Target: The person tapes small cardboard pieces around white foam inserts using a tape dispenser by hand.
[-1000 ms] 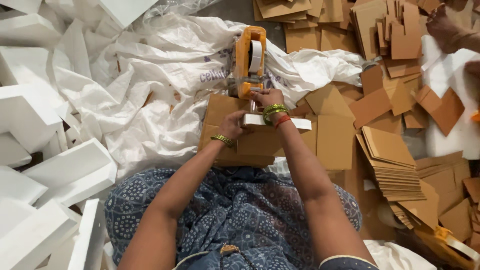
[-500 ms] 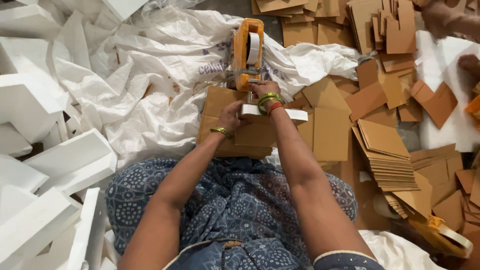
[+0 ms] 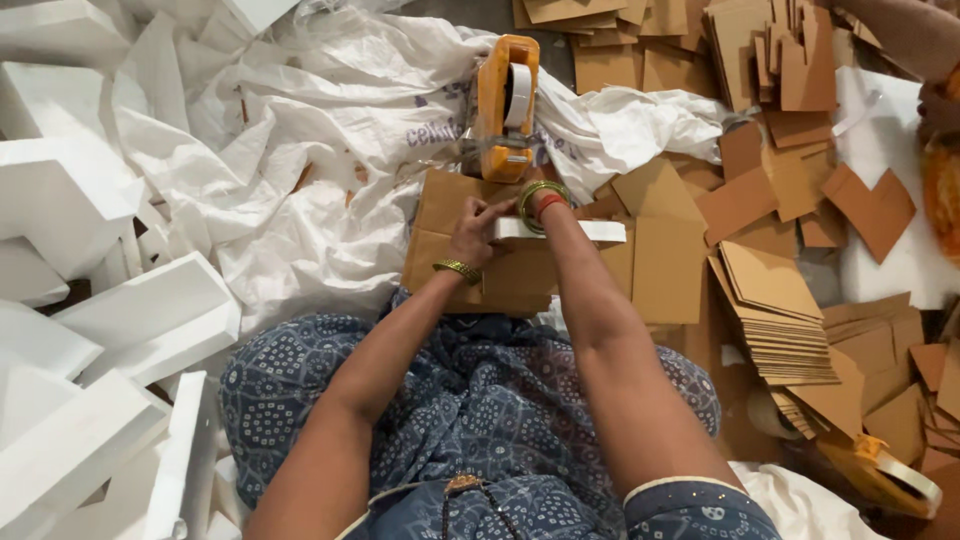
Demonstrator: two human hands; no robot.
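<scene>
Item: white foam strip (image 3: 590, 232) lying across a brown cardboard sheet (image 3: 470, 250) on the lap, left hand (image 3: 472, 232) pinching its near end, right hand (image 3: 535, 205) closed on the orange tape dispenser (image 3: 505, 105); best kept pressed flat and square while taping.

A crumpled white woven sack (image 3: 330, 130) with purple print lies spread beyond the flat brown cardboard package (image 3: 470, 250).

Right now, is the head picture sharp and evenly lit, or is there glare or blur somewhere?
Head view: light is soft and even, shadows faint; the white foam blocks look nearly washed out; the orange tape dispenser and left hand are fairly sharp; edges bend slightly, as with a wide lens.
</scene>
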